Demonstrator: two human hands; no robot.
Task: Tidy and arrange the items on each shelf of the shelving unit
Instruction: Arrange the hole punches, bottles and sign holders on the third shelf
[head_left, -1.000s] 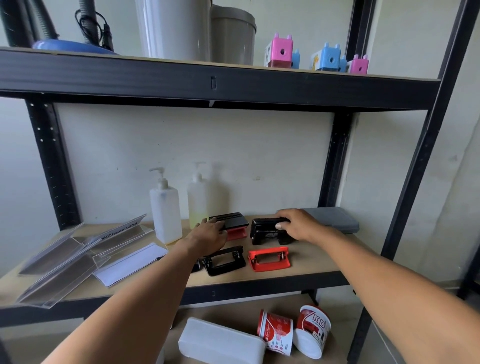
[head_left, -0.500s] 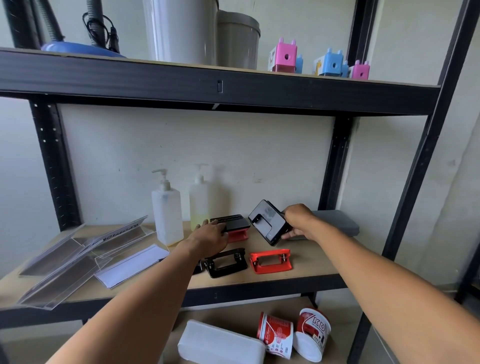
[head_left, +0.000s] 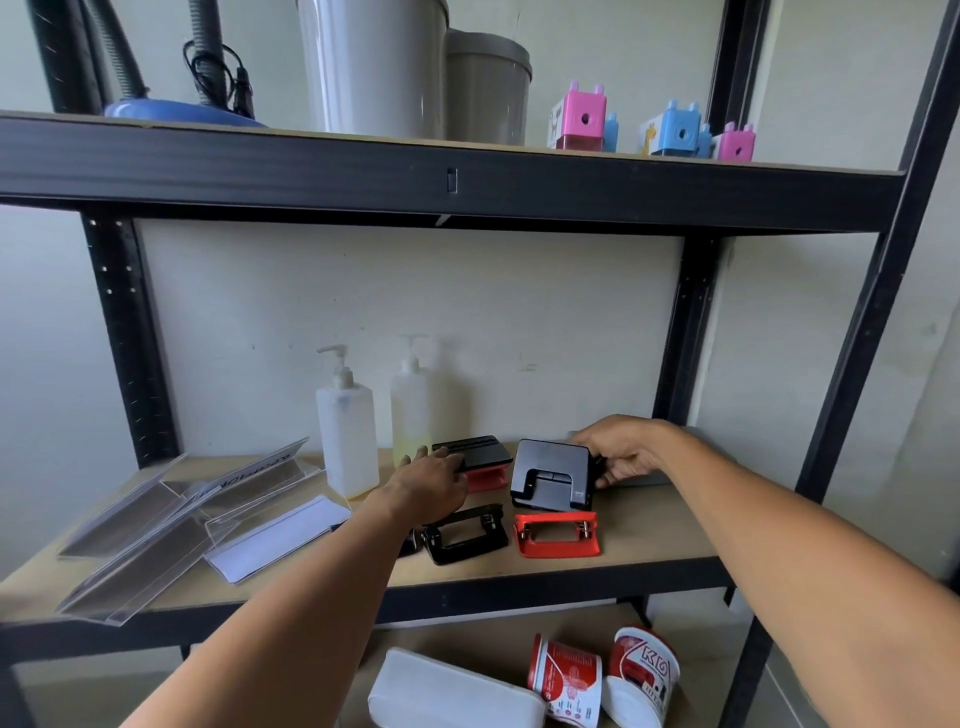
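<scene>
Both hands on the hole punches, middle shelf.

The right hand grips a black punch by its right side, fingers curled round it; a moment ago it was tilted up in the air, now it sits flat on the middle shelf behind the red punch. The left hand rests, fingers curled, on the black-and-red punch, as before. Two pump bottles stand behind; the near one looks almost empty, the far one holds a little yellowish liquid.
</scene>
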